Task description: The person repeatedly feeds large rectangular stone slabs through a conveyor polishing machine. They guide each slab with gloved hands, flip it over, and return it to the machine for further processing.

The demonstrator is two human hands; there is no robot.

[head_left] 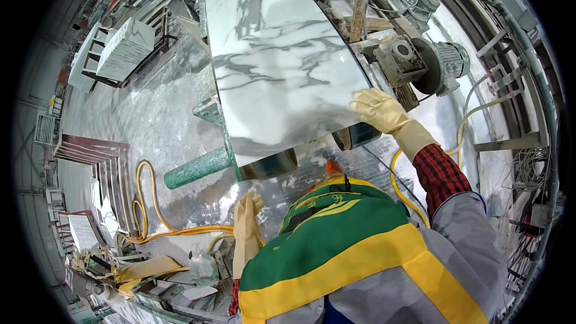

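Note:
A polished white marble slab (282, 78) with grey veins lies on a roller stand in front of me, its near end closest to my body. My right hand (384, 113), in a cream rubber glove, rests at the slab's near right corner with its fingers stretched out. In a matching glove, my left hand (247, 219) hangs low beside my green and yellow apron (336, 234), apart from the slab. Its fingers are loosely extended, and I see nothing in them. Dark rollers (273, 165) show beneath the near end.
A green pipe (198, 168) juts left from the stand. Yellow hoses (144, 204) loop across the wet floor. Motors (444, 63) and a gearbox (401, 60) sit along the right side. At the left stand a marble block (126, 48) and a slatted rack (99, 159).

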